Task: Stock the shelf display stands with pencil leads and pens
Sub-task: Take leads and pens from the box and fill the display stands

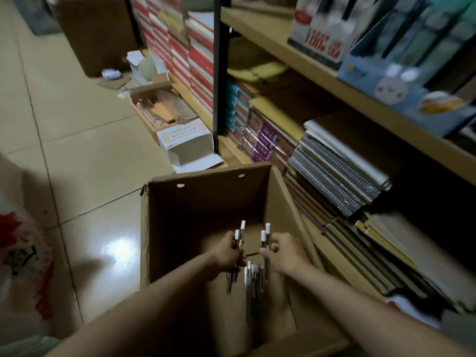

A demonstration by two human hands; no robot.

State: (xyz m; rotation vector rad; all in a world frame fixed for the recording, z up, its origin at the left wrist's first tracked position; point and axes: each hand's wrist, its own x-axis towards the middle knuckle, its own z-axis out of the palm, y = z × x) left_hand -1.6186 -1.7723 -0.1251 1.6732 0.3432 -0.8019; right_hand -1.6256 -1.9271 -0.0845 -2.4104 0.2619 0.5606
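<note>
Both my hands reach down into an open brown cardboard box [206, 199] on the floor. My left hand [226, 253] grips a small bunch of dark pens with white caps [239, 234], caps pointing up. My right hand [286, 253] pinches two more white-capped pens [265, 237]. Between the hands, several pens [251, 279] stand blurred lower in the box. Display stands with pens sit on the upper shelf at the right: a white and red one [319, 34] and a blue one with a rabbit picture [401, 81].
Wooden shelves [334, 81] on the right hold stacked notebooks and spiral pads [334, 176]. On the tiled floor [77, 140] lie a white opened carton [188, 143], a tray of packaging scraps [159, 106] and a large brown box [98, 34]. A red and white bag [23, 253] stands at the left.
</note>
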